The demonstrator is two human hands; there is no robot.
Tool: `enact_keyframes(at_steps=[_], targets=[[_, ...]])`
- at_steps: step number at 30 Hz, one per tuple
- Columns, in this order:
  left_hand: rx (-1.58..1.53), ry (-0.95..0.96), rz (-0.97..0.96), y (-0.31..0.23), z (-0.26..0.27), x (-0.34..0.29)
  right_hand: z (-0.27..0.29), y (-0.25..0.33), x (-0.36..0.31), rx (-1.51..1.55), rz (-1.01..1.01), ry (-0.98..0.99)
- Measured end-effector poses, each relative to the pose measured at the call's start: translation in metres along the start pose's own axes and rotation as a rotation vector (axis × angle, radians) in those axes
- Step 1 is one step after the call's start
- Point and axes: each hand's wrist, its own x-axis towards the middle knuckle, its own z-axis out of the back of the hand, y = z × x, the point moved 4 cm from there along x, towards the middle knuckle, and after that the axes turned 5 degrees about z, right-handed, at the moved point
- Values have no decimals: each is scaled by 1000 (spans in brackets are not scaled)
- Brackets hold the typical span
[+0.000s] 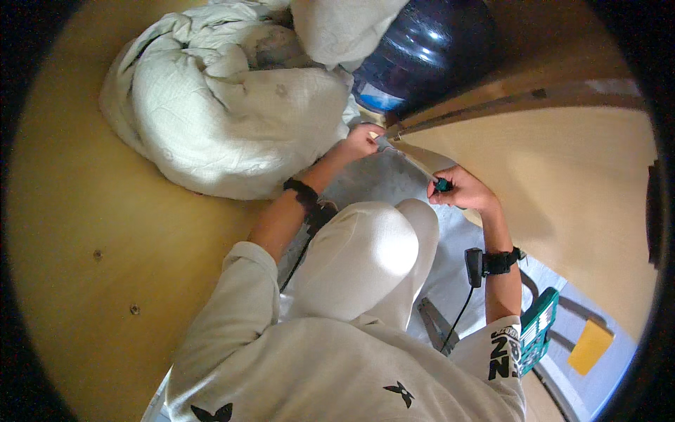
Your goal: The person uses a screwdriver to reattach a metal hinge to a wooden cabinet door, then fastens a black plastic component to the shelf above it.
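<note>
My right hand [464,190] is closed round the dark green and black handle of a screwdriver [442,185]. Its thin shaft slants up and leftward along the lower edge of a light wooden panel [562,169]. The tip reaches a small pale grey fitting [384,143] close to the panel's far end. Beside that fitting is my left hand [361,141], its fingers curled in; what they grip is too small to make out. Both wrists wear black straps, each with a small device and a cable.
A large bundle of pale cloth [232,133] lies to the left against a wooden surface [91,176]. Behind stands a dark, shiny rounded bottle [429,49]. At the lower right are a green tool case [540,327] and a yellow paper [590,347]. My knees fill the middle.
</note>
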Motion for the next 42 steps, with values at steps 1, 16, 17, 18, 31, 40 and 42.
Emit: enact_keyframes(at_steps=[1, 16, 17, 18, 31, 40, 42], targets=[[-119, 8, 64, 1, -4, -3, 2, -4, -6, -6, -19, -3], [330, 17, 139, -34, 1, 4, -23, -48, -47, 44, 240, -72], [343, 48, 138, -41, -20, 3, -34, -66, -53, 97, 278, -70], [258, 60, 165, -47, -47, 3, -45, -92, -56, 115, 324, -133], [506, 412, 108, 29, -168, -13, -152, -253, -64, 470, -64, -938], [572, 338, -39, -22, -186, -8, -142, -222, -73, 786, 64, -1091], [59, 542, 384, -50, -205, -15, -123, -203, -80, 918, 146, -1200]])
